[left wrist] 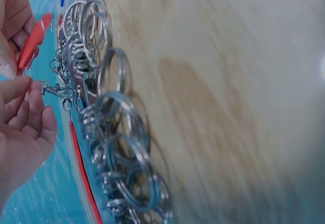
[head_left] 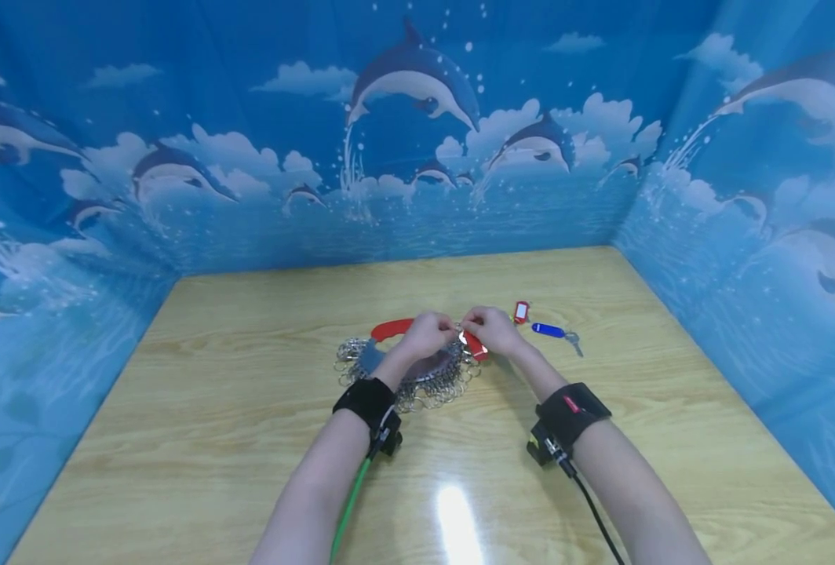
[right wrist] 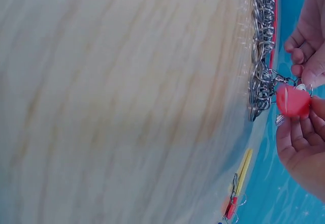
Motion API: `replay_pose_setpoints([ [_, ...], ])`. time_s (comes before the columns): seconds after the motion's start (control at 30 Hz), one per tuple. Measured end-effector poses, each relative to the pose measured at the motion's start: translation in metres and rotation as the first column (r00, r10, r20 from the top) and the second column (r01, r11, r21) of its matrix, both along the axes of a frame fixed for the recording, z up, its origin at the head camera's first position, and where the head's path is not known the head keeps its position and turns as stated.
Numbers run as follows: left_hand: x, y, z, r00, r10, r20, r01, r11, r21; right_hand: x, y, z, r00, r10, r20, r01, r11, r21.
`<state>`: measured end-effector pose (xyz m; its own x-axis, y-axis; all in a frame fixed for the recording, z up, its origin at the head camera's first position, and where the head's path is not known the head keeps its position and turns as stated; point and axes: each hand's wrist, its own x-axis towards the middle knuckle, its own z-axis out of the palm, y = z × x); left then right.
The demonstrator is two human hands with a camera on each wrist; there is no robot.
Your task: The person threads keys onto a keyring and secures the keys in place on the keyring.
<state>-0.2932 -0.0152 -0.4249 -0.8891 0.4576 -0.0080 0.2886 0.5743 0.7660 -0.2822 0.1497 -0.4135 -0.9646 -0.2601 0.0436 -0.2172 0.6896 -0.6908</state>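
A flat metal plate with a red handle (head_left: 391,328) lies on the table, its curved edge hung with many metal rings (head_left: 424,396) and clasps. Over its right end, my left hand (head_left: 428,333) pinches a small metal clasp (left wrist: 57,90) that reaches out from the rings. My right hand (head_left: 495,329) grips a red key tag (right wrist: 293,101) between thumb and fingers, close beside the left fingertips. A small silver piece (right wrist: 280,120) shows below the tag, mostly hidden by the right fingers. The two hands' fingertips nearly meet in both wrist views.
Right of the hands lie a red key tag with a white label (head_left: 521,312) and a blue key tag (head_left: 548,330) with a silver key (head_left: 574,343). A yellow tag (right wrist: 246,167) lies near them. Dolphin-printed curtains (head_left: 417,220) border the wooden table (head_left: 234,377).
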Motion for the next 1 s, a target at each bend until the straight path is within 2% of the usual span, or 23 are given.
replay_pose_setpoints([
  [0.2, 0.000, -0.001, 0.000, 0.998, 0.045, -0.050, -0.047, 0.999, -0.022, 0.001, -0.001, 0.001, 0.999, 0.000, 0.033, 0.000, 1.000, -0.021],
  [0.4, 0.001, 0.001, 0.004, 0.993, 0.040, -0.106, -0.048, 0.996, -0.071, 0.002, -0.002, 0.000, 1.000, -0.017, -0.017, 0.017, 1.000, -0.018],
  [0.5, 0.001, 0.002, 0.007, 0.992, 0.058, -0.109, -0.068, 0.993, -0.097, 0.002, -0.003, -0.001, 0.999, -0.012, -0.050, 0.012, 1.000, 0.000],
  [0.7, 0.001, 0.004, 0.013, 0.992, 0.113, -0.058, -0.119, 0.987, -0.107, 0.004, -0.005, 0.002, 0.995, 0.003, -0.101, 0.001, 0.999, 0.033],
  [1.0, 0.002, 0.009, 0.016, 0.982, 0.175, 0.067, -0.169, 0.981, -0.093, 0.006, -0.004, 0.002, 0.988, 0.042, -0.151, -0.036, 0.999, 0.038],
])
